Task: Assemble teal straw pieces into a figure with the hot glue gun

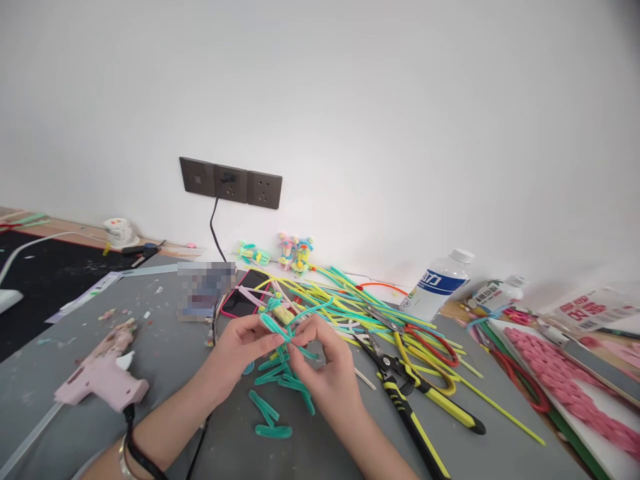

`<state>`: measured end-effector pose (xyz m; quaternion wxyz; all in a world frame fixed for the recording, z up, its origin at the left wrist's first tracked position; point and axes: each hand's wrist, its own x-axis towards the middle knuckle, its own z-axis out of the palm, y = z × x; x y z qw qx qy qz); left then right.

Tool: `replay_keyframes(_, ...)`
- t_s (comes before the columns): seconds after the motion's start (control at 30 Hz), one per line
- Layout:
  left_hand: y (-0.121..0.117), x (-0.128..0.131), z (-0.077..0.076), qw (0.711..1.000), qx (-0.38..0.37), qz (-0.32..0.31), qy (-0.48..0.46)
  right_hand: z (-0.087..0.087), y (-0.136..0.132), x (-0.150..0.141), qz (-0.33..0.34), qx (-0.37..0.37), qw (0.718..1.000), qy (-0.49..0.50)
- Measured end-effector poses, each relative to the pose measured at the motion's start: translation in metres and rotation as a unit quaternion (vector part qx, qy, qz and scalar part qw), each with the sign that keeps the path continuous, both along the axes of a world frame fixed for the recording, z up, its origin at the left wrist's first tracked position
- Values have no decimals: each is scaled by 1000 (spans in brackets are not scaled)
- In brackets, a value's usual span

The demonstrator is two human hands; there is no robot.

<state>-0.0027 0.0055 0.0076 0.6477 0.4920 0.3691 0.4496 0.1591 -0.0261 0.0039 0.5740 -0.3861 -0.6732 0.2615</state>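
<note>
Over by the wall, the clear plastic bottle (pixel 436 285) wears a blue label with white characters, too small and tilted to read. The smaller bottle (pixel 496 292) beside it and the packet (pixel 595 308) at the far right carry print too, red on the packet, none of it legible from here.

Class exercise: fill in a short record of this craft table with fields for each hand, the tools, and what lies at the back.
left hand: left hand pinches a teal pipe cleaner
right hand: right hand grips the same teal pipe cleaner
below hands: cut teal pieces on the grey mat
tools: pink glue gun at left; yellow-handled pliers at right
back: plastic bottle, wall sockets
</note>
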Motion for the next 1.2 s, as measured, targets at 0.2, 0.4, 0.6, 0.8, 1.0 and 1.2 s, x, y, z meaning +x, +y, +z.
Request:
replay_keyframes(0.2,-1,3,2,999,37,-9,13,-6,0,-7,27,-69,997,13)
replay_keyframes(0.4,-2,2,-5,1000,-1,-15,-2,-6,-1,-7,28,-83,996,-11)
replay_keyframes(0.6,0,0,-5,999,-29,-2,-19,-6,0,-5,27,-80,996,-23)
replay_keyframes(0.8,1,1,-3,999,-24,17,-19,-5,-1,-5,35,-95,995,-15)
replay_keyframes(1.0,3,-1,-3,998,-16,39,-36,-3,-1,-6,44,-106,993,-14)
replay_keyframes(1.2,3,-1,-5,998,-8,45,-37,-1,0,-6,54,-121,991,0)
